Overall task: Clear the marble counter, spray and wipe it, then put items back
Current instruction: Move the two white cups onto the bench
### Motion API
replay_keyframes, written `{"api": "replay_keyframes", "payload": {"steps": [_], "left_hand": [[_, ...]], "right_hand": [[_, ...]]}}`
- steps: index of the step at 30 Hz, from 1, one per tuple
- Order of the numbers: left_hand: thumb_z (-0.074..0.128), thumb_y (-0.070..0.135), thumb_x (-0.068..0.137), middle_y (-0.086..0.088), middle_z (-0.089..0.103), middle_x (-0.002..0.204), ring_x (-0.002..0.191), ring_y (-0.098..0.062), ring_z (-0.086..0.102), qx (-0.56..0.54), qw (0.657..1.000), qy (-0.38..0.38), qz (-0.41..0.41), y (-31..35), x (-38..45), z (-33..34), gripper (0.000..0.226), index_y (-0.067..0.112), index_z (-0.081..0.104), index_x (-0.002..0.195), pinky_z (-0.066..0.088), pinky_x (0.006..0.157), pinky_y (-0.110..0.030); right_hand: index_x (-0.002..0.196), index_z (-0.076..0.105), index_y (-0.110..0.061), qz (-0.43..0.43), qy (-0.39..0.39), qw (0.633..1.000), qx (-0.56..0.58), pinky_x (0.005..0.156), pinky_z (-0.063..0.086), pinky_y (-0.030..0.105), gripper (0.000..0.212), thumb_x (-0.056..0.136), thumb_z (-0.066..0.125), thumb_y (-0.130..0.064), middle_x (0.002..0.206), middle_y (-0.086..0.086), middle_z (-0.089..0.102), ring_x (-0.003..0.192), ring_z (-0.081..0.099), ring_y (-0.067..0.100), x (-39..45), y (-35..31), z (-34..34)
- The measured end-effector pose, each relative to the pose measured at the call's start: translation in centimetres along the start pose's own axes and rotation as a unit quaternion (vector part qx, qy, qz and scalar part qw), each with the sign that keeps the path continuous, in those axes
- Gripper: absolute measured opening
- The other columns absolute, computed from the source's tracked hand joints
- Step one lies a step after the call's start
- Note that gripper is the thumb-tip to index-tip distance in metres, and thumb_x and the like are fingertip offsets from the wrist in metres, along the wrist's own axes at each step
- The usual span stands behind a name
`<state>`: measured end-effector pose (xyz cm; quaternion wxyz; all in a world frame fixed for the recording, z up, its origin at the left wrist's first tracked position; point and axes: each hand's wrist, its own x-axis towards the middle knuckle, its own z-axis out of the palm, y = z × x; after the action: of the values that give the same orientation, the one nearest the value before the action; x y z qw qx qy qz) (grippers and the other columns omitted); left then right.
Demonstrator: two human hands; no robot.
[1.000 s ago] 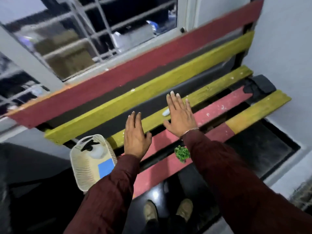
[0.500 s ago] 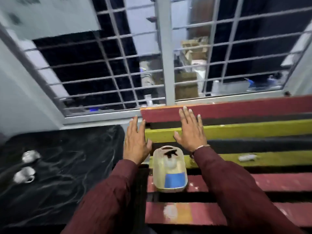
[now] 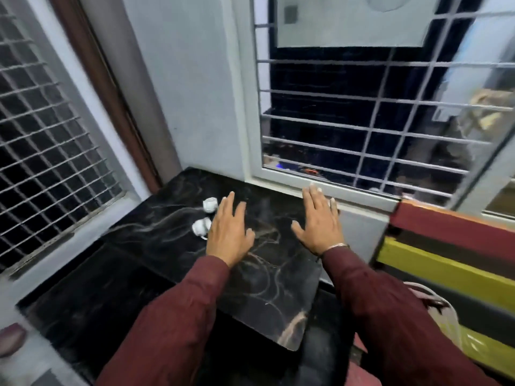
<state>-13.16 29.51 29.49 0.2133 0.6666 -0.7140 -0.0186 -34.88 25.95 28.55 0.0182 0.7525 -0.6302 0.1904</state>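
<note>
Two hands out flat over the black marble worktop (image 3: 178, 240), palms down, fingers straight, holding nothing. Left hand (image 3: 227, 232) just beside two small white cups: far cup (image 3: 209, 204) near its fingertips, near cup (image 3: 201, 226) at its outer edge; contact not clear from this angle. Right hand (image 3: 320, 222) well apart from the left, fingertips reaching toward the barred window (image 3: 362, 118) sill. Maroon sleeves on both arms. Red-and-yellow slatted bench (image 3: 446, 263) at right, a pale basket (image 3: 446, 319) partly hidden behind the right sleeve.
</note>
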Motion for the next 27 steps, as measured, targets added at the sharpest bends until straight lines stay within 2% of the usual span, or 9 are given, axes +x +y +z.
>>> {"api": "replay_keyframes", "payload": {"steps": [6,10,13,16,19,24,27], "left_hand": [[0.065,0.026,0.090,-0.014,0.013,0.168,0.155,-0.032,0.015,0.023,0.998,-0.001,-0.055,-11.4,3.2,-1.8,0.060,0.012,0.045,0.145,0.026,0.121,-0.043],[0.066,0.027,0.090,-0.014,0.011,0.169,0.155,-0.031,0.013,0.039,0.996,-0.014,-0.081,-17.8,6.9,-1.8,0.061,0.010,0.046,0.146,0.025,0.122,-0.043],[0.066,0.025,0.091,-0.015,0.013,0.168,0.155,-0.031,0.014,0.050,0.993,-0.043,-0.099,-22.8,10.6,-1.3,0.061,0.010,0.046,0.147,0.024,0.123,-0.043],[0.062,0.028,0.095,-0.010,0.011,0.169,0.156,-0.027,0.010,0.079,0.989,-0.094,-0.082,-26.6,14.0,-0.3,0.064,0.012,0.039,0.152,0.022,0.122,-0.043],[0.061,0.031,0.095,-0.009,0.016,0.169,0.156,-0.026,0.013,0.058,0.988,-0.125,-0.074,-29.0,17.2,1.7,0.064,0.012,0.039,0.152,0.022,0.123,-0.042],[0.067,0.025,0.089,-0.015,0.034,0.161,0.149,-0.031,0.030,0.029,0.987,-0.155,-0.034,-30.9,21.5,5.9,0.060,0.008,0.051,0.144,0.025,0.120,-0.039],[0.069,0.018,0.083,-0.022,0.045,0.153,0.142,-0.037,0.039,-0.008,0.985,-0.172,-0.007,-32.4,24.2,8.5,0.057,0.003,0.058,0.137,0.030,0.117,-0.042]], "right_hand": [[0.151,0.015,-0.013,-0.037,-0.034,0.998,0.048,0.118,0.013,0.046,0.086,0.082,0.060,-0.039,0.159,0.006,0.012,0.146,0.012,0.022,7.7,-9.9,7.4],[0.151,0.013,-0.015,-0.033,-0.055,0.995,0.074,0.118,0.013,0.044,0.086,0.082,0.060,-0.036,0.159,0.005,0.009,0.146,0.010,0.022,12.0,-13.4,12.6],[0.150,0.019,-0.016,-0.024,-0.079,0.991,0.105,0.118,0.016,0.043,0.082,0.081,0.058,-0.037,0.159,0.005,0.013,0.145,0.014,0.022,15.3,-15.7,17.1],[0.149,0.021,-0.016,-0.022,-0.113,0.987,0.112,0.117,0.018,0.041,0.082,0.079,0.060,-0.035,0.158,0.006,0.015,0.145,0.017,0.022,17.4,-17.6,20.5],[0.149,0.021,-0.013,-0.010,-0.144,0.982,0.119,0.115,0.024,0.038,0.087,0.076,0.065,-0.032,0.157,0.008,0.018,0.143,0.022,0.024,18.9,-18.8,23.0],[0.150,0.014,-0.019,0.025,-0.266,0.959,0.092,0.103,0.038,0.044,0.097,0.073,0.068,-0.045,0.157,0.007,0.016,0.134,0.035,0.033,20.3,-19.9,27.0],[0.149,0.015,-0.025,-0.014,-0.305,0.951,0.054,0.098,0.039,0.045,0.093,0.074,0.067,-0.043,0.157,0.001,0.015,0.132,0.036,0.032,21.0,-20.9,29.2]]}}
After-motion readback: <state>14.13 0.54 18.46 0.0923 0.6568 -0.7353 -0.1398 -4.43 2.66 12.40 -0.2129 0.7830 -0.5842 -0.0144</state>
